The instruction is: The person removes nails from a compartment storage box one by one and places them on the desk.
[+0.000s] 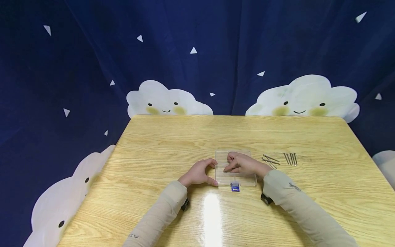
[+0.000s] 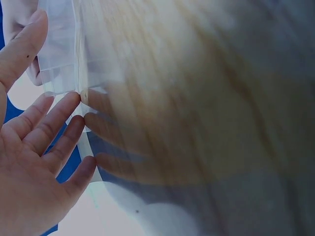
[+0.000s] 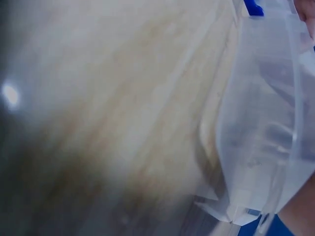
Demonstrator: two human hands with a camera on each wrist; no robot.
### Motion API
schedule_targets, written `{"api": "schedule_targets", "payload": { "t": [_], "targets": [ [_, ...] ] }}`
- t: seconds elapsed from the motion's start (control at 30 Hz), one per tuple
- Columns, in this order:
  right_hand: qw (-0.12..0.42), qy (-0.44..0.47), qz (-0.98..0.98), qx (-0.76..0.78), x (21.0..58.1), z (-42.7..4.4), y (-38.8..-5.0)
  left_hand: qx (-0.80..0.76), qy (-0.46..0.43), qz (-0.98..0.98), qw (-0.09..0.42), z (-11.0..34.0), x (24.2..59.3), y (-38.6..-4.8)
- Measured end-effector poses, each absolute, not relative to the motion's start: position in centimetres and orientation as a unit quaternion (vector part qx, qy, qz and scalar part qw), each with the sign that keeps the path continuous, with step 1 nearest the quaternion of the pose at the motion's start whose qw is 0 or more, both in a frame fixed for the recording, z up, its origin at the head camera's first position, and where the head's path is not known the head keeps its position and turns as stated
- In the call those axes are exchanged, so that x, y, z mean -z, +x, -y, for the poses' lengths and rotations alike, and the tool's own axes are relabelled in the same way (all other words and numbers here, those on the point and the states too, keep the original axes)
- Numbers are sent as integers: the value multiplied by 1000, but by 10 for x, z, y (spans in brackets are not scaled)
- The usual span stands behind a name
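Observation:
A clear plastic box (image 1: 252, 179) lies on the table, with a blue piece (image 1: 235, 187) at its front edge. My left hand (image 1: 200, 172) braces the box's left side, thumb by the front corner and fingers farther back. Those fingers of the left hand (image 2: 42, 152) look extended beside the box (image 2: 58, 73) in the left wrist view. Over the box's middle, my right hand (image 1: 243, 164) points down with bent fingers; whether it pinches anything is hidden. The right wrist view shows the box wall (image 3: 256, 113) close up and the blue piece (image 3: 254, 7) at top.
Right of the box, several thin metal nails or screws (image 1: 271, 159) lie crossed. Farther right, several more (image 1: 290, 159) stand side by side in a row, flat on the wooden table (image 1: 160, 140). Behind the table hangs a dark blue curtain (image 1: 172, 61) with clouds.

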State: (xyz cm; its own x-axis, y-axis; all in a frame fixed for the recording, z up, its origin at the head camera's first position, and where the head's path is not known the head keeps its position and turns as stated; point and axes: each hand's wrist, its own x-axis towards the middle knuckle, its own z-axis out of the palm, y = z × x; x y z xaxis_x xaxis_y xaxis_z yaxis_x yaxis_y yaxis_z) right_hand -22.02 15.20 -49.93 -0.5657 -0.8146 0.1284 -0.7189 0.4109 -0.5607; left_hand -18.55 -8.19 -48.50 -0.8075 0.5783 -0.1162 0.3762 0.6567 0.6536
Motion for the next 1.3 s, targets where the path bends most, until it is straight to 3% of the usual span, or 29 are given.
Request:
{"api": "schedule_targets", "payload": {
  "t": [0.77,1.3],
  "targets": [
    [92,-427,-833,340,501,-152,-216,-322,264,-895,162,82,485,-184],
    [105,-478,-824,285,497,-156,-223,-331,261,-892,163,82,484,-185]
  ]
}}
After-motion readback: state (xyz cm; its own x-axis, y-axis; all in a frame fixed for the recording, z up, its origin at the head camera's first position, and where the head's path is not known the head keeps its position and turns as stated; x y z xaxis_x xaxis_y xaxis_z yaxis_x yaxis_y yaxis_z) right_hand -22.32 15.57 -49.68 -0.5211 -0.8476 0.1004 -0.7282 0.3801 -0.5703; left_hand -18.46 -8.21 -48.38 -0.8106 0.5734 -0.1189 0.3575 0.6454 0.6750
